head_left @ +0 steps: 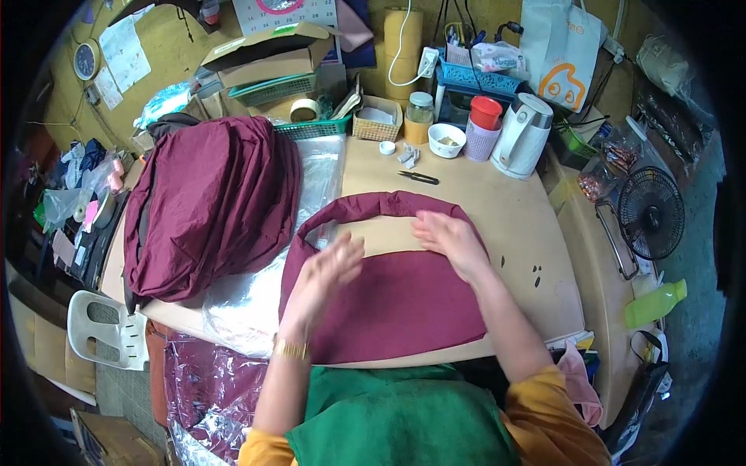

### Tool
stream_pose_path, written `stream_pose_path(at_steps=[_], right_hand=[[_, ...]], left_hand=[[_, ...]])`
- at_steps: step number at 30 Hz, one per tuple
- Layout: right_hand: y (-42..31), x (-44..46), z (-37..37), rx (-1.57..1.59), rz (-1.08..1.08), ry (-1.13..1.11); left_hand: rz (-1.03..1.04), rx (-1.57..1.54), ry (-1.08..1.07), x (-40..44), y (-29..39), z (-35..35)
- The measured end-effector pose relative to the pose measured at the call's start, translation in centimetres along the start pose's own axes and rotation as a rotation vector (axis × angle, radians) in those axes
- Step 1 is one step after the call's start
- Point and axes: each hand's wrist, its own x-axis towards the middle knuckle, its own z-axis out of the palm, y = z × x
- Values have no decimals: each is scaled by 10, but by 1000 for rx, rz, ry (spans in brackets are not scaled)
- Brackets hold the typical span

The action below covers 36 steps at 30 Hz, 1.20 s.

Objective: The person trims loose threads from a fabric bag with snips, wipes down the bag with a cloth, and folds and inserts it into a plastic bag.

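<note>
A maroon cloth bag (396, 303) lies flat on the table in front of me, its wide padded strap (381, 204) curving round an opening at the top. Over the left side of the bag is my left hand (330, 272), slightly blurred, with fingers stretched out and nothing in them. My right hand (451, 239) hovers at the right end of the opening, close to the strap, its fingers extended and holding nothing visible. Whether either hand touches the cloth is unclear. A pile of similar maroon bags (214, 206) rests to the left.
Clear plastic sheets (322, 167) lie under the pile. Black thread snips (418, 178) are beyond the strap. Along the back stand a white bowl (447, 140), a red-lidded cup (485, 116) and a kettle (523, 136). A fan (651, 212) and green bottle (655, 304) are at right.
</note>
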Motion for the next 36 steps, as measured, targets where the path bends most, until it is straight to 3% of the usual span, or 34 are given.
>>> stream_pose_path(at_steps=[1,2,4,5,6,7,11,15,21,22,24,26,28,30,31,32,33,36], right_hand=[[17,27,0,331,107,34],[32,43,-3,331,100,32],[60,74,-10,924,212,173],[68,75,-21,1040,94,165],[76,84,-29,1249,129,486],[71,71,-30,1283,28,411],[83,55,-39,1358,-165,220],[83,54,-37,1364,-176,240],[84,59,-38,1351,-163,228],[85,62,-38,1262,-156,199],[82,65,-39,1171,-150,177],[80,66,-34,893,-70,151],[76,56,-25,395,-80,63],[60,30,10,-344,-198,61],[20,-1,40,-459,-172,-35],[42,-11,56,-896,-393,-46],[52,-31,71,-1244,-428,-105],[66,-60,38,-1328,-324,-141]], left_hand=[[-73,-161,97,26,-6,3],[-66,-158,94,51,-18,-11],[-63,-448,345,81,-30,-41],[-64,-590,467,86,-26,-50],[-102,-730,573,81,-23,-63],[-67,-817,404,74,-31,-83],[41,-758,341,70,-54,-101],[32,-834,346,66,-53,-102],[183,-498,301,65,-63,-79],[148,-338,333,62,-63,-76],[190,319,322,40,-51,-38],[145,980,-37,15,-27,-2],[375,1563,-75,9,-52,18],[291,1596,-82,14,-79,7],[314,1652,-62,15,-82,6],[336,1707,-48,16,-85,4],[324,1773,-44,18,-93,1],[268,1689,-4,14,-84,3]])
